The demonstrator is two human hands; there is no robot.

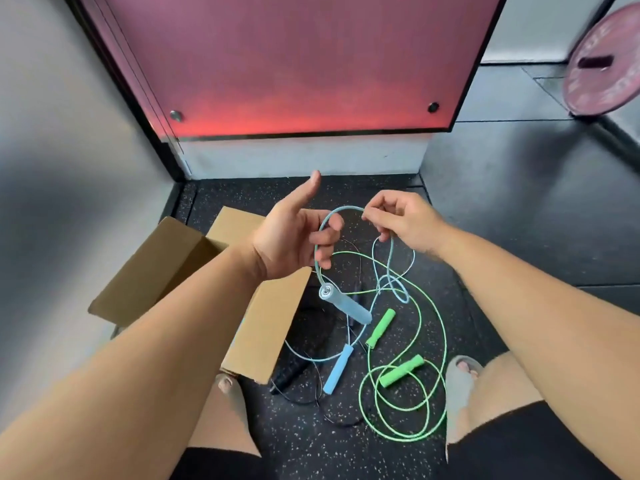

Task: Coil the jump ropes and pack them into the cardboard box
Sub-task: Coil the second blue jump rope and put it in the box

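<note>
My left hand (294,233) curls its fingers round the light blue jump rope's cord (341,210), thumb sticking up. One blue handle (346,306) hangs just below that hand. My right hand (398,220) pinches the same cord a short arc further along. The other blue handle (338,374) lies on the floor. A green jump rope (436,344) with two green handles (401,370) lies loose on the floor, tangled with the blue cord. A black rope (289,377) lies partly under them. The open cardboard box (263,327) stands left, below my left forearm.
Dark speckled rubber floor (485,237). A red panel (294,64) and grey wall stand close behind. A pink weight plate (602,64) leans at the far right. My knees and sandalled feet (460,379) frame the ropes.
</note>
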